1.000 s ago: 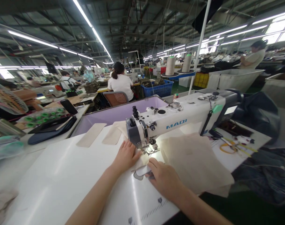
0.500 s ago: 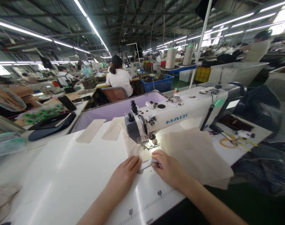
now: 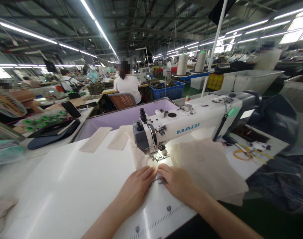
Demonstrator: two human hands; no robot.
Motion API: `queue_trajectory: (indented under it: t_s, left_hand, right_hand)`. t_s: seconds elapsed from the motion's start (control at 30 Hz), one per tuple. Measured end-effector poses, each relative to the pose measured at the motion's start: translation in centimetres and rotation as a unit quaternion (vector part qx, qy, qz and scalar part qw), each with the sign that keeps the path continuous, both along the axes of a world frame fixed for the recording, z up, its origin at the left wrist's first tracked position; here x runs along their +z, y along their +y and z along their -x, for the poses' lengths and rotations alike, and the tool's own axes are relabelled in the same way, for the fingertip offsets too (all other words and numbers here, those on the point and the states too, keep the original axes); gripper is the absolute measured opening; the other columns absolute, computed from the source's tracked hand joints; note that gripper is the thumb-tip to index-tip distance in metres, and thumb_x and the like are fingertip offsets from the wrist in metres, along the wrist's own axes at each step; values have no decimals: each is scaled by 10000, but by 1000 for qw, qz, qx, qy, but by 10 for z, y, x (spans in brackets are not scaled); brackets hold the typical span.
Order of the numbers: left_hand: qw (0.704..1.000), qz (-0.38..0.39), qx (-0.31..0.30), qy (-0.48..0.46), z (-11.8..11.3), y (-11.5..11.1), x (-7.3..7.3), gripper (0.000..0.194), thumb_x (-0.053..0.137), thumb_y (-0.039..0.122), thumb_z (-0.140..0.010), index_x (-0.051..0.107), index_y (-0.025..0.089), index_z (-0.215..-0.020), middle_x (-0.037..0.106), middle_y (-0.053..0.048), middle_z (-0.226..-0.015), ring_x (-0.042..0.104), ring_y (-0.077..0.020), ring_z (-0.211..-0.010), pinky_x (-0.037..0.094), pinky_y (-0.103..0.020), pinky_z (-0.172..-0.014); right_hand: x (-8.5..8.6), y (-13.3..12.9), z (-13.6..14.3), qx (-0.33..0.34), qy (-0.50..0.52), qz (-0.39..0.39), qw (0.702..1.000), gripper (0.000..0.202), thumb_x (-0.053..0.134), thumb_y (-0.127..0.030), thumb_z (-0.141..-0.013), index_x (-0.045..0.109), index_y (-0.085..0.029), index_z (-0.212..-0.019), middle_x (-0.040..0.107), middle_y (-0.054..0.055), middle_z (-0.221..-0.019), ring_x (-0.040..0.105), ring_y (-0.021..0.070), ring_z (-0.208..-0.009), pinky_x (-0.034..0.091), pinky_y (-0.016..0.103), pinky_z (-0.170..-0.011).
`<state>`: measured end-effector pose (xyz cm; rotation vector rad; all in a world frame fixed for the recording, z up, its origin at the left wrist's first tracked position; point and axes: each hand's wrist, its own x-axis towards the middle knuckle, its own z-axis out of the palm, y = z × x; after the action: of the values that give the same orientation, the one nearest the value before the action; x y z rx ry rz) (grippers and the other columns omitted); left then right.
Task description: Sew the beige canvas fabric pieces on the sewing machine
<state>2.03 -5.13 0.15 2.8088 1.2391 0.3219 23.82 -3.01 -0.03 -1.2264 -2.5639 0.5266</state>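
At beige cloth, before sewing machine: left hand, right hand, fingers bent; cannot tell whether gripping.

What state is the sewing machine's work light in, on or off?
On: the area around the presser foot is brightly lit; the lamp is hidden.

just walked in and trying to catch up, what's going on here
A person is at a sewing machine, both hands close together just in front of its presser foot. The left hand and right hand have their fingertips at the near end of a pale cloth. Something metallic shows by the right fingers, too unclear to name. Larger pale fabric lies to the right, and two smaller pieces lie left of the machine head.
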Motion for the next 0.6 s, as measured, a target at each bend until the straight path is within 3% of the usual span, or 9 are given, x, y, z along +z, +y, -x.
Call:
queue_trajectory:
  t_s: [0.27, 0.6]
  left_hand:
    - [1000, 19, 9, -10, 2, 9, 5, 511, 472, 63, -901, 565, 182, -1389, 646, -106, -1360, 568, -270, -1292, 519, -445, -1062]
    - [1000, -5, 24, -15, 8, 34, 6, 524, 488, 31, -832, 633, 193, -1308, 647, -98, -1366, 593, -266, -1271, 503, -437, -1084]
  right_hand:
    - [3, 8, 5, -28, -19, -17, 999, 223, 532, -175, -951, 641, -230, -1138, 646, 52, -1228, 680, 219, -967, 480, 293, -744]
    - [11, 17, 16, -54, -23, -23, 998, 209, 551, -162, -942, 644, -231, -1116, 658, 51, -1162, 687, 204, -938, 489, 287, -765]
